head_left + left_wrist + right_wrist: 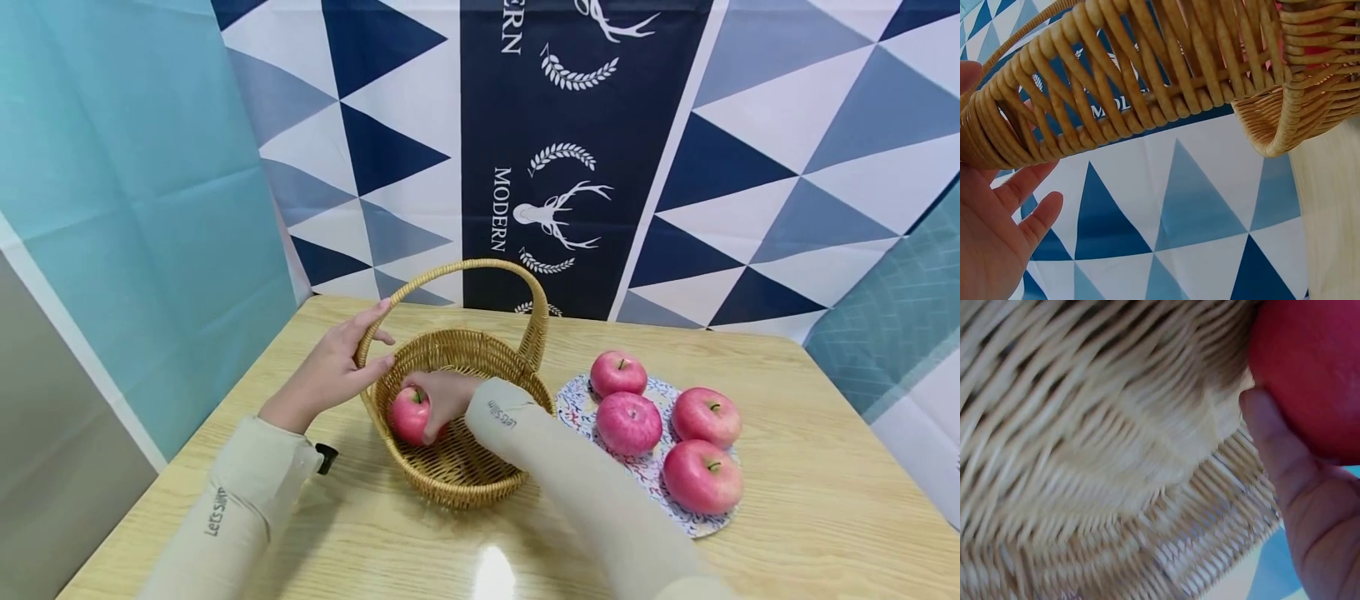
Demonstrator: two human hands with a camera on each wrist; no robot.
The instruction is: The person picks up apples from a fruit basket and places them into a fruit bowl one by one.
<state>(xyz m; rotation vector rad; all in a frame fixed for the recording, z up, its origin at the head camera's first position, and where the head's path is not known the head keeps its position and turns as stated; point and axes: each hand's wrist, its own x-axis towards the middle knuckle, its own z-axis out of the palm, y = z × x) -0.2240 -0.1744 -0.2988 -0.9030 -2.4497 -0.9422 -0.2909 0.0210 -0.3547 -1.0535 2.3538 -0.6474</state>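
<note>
Now | left hand [330,371]: fingers straight, touching basket [480,479] rim | right hand [444,398]: gripping apple [409,414] inside basket

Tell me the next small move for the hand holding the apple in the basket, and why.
Probably let go: the right hand grips the apple low inside the basket, near its floor, while the left hand steadies the handle.

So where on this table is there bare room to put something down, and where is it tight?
Free patches on the wooden table: right of the patterned plate, the near edge in front of the wicker basket, and the back strip behind the plate. Crowded: the plate, filled by four apples, and the basket, where the right hand holds an apple and the left hand touches the handle.
</note>
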